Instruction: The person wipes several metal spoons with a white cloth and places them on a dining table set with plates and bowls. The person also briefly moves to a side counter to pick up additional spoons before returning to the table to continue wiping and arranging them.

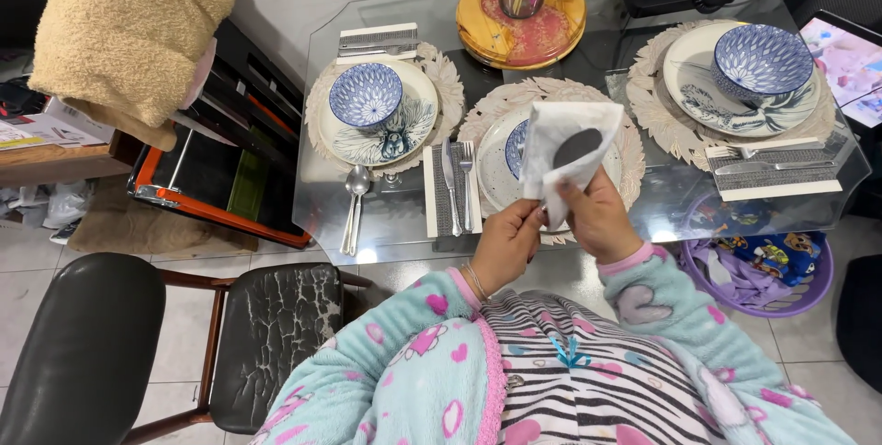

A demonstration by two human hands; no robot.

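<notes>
I held a white paper napkin (565, 156) with a dark oval patch up above the middle speckled plate (496, 165), mid-fold. My left hand (503, 245) pinched its lower edge; my right hand (597, 215) gripped it alongside. The next fold, I judged, called for matched corners, clear of the fork and knife (457, 186) just left.

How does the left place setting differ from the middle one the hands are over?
The left plate shows in full with its blue bowl in plain view; the middle plate and its bowl are mostly hidden by the white napkin held in both hands, left hand and right hand. Spoons lie below the left plate; a knife and fork lie beside the middle one. Both plates sit on woven placemats.
</notes>
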